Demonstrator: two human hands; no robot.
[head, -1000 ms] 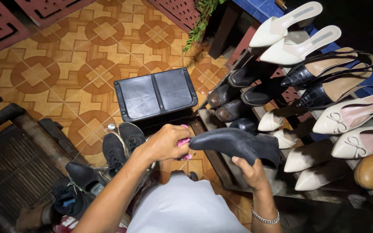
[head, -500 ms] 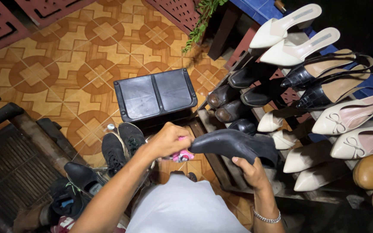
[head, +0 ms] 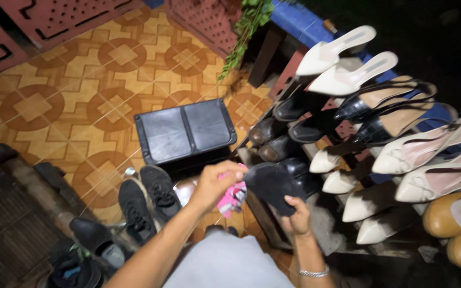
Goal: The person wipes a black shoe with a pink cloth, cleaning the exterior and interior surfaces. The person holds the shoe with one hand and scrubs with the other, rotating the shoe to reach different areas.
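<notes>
My right hand [head: 296, 214] grips a black shoe [head: 271, 184] from below, its sole turned up toward the camera. Against the shoe's left end my left hand [head: 217, 184] presses a bunched pink cloth [head: 233, 196]. Both hands are held in front of my lap, just left of a shoe rack [head: 273, 104]. A bracelet sits on my right wrist.
The rack on the right carries several white, cream, black and tan heeled shoes [head: 342, 80]. A black plastic stool [head: 185, 133] stands on the patterned tile floor [head: 70, 106]. A pair of black sneakers [head: 148, 200] lies beside my left arm, more dark shoes at the lower left. A green plant [head: 246, 26] hangs beyond.
The black shoe has been turned from side-on to sole-up and pulled nearer. The pink cloth, mostly hidden in my left hand before, now shows below it.
</notes>
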